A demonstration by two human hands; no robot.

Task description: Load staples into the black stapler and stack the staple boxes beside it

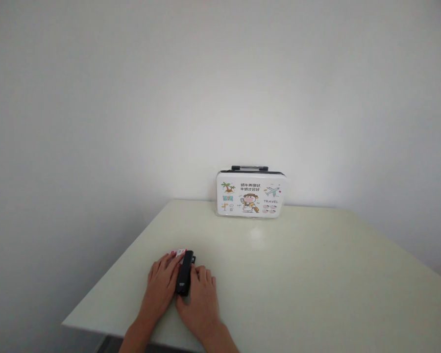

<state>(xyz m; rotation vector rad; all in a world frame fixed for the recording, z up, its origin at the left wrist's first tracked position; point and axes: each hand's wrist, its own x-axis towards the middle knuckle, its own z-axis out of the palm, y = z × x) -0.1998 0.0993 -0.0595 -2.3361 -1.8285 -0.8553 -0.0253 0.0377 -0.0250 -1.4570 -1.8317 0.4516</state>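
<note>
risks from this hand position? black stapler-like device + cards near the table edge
1. Both hands crowd the black device: the left hand and right hand flank it closely, so a finger might get pinched if it presses down.
2. The red-and-white cards sit mostly hidden under the left hand, so they may be misaligned unseen.
3. All this lies near the table front-left edge; a slip could push things off.

- We are resting both hands on a pale table (pixel 316 284), our left hand (pixel 161 284) and right hand (pixel 202 299) pressing against a black stapler (pixel 184 277).
- Red-and-white cards (pixel 177 253) are peeking out beyond our left fingertips.
- A small illustrated travel case (pixel 252 194) is standing upright against the white wall (pixel 132 98).
</note>
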